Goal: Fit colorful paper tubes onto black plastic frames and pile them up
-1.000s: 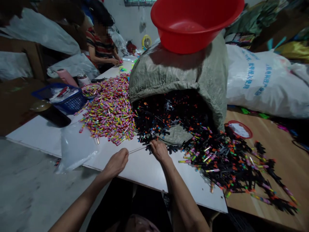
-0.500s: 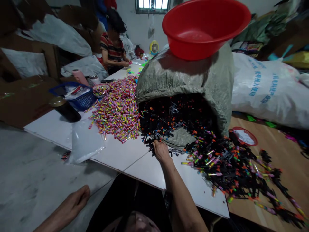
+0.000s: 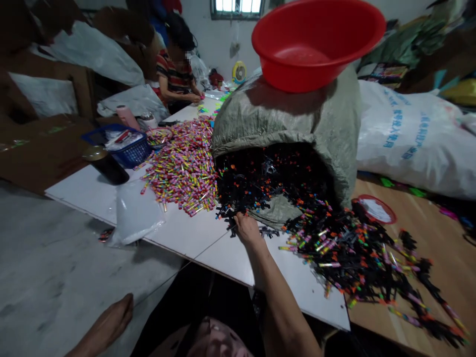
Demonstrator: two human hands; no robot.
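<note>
A thin, taut cord [image 3: 210, 246] runs from low on the left up to the pile on the table. Its near end is at my left hand [image 3: 107, 322], closed in the air beyond the table edge. The far end meets the fingertips of my right hand [image 3: 247, 229], which pinches just above the white tabletop. Small black toy guns [image 3: 269, 232] lie beside and under those fingertips; whether one is pinched too, I cannot tell. Behind, more black toy guns with orange bits spill from the mouth of a grey-green woven sack [image 3: 238, 124].
Left of the sack is a heap of pink and yellow small tubes [image 3: 182, 168]. Nearby are a plastic bag [image 3: 136, 213], a dark bottle [image 3: 107, 167] and a blue basket [image 3: 136, 151]. A red basin [image 3: 297, 74] tops the sack. A co-worker [image 3: 176, 79] sits at the far end.
My left hand has moved slightly down and left, the cord still stretched between both hands. The right hand stays nearly in place, with the view shifted a little.
</note>
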